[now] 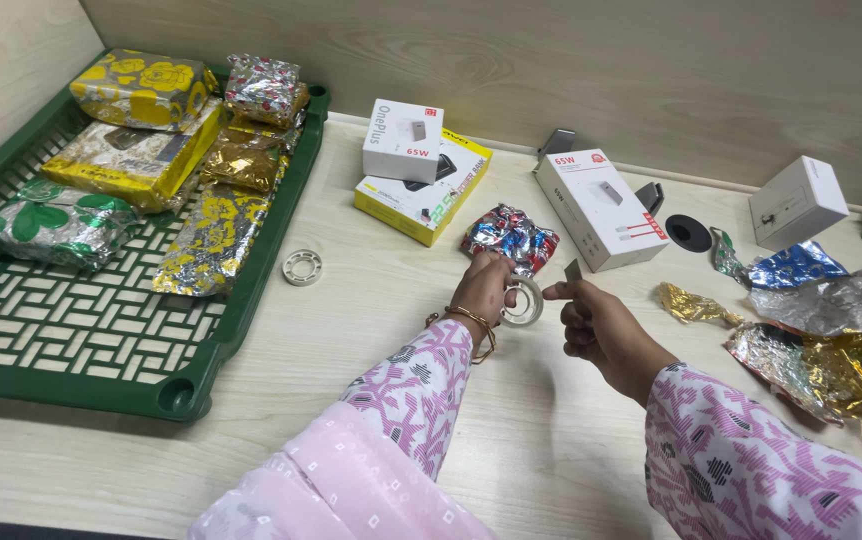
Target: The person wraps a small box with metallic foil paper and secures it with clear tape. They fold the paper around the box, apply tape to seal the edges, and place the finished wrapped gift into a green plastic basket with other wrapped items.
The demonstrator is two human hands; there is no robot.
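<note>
**A:** So the left hand (pixel 483 287) is gripping a clear tape roll (pixel 523 302) mid-frame, just above the desk (pixel 371 330), and the right hand (pixel 599 325) is pinching a little strip of tape (pixel 573 270) between thumb and fingers. The hands are sitting close together but not touching.

**B:** That strip is looking risky to me. It's standing up loose, so it could be folding back and sticking to itself or to the fingers. And the foil-wrapped parcel (pixel 511 238) is lying right behind the roll, so the tape might be grabbing the foil crooked.

**A:** Yeah, and the loose foil (pixel 831 340) at the right edge is lying near that elbow, so a sleeve could be dragging it off.

**B:** Anything you're not making out?

**A:** Whether the strip is cut off the roll or joined, can't tell. The foil pile is getting cut off at the right edge. The wrapped parcels in the green tray (pixel 71 385), upper left, are hiding whatever's inside.
</note>
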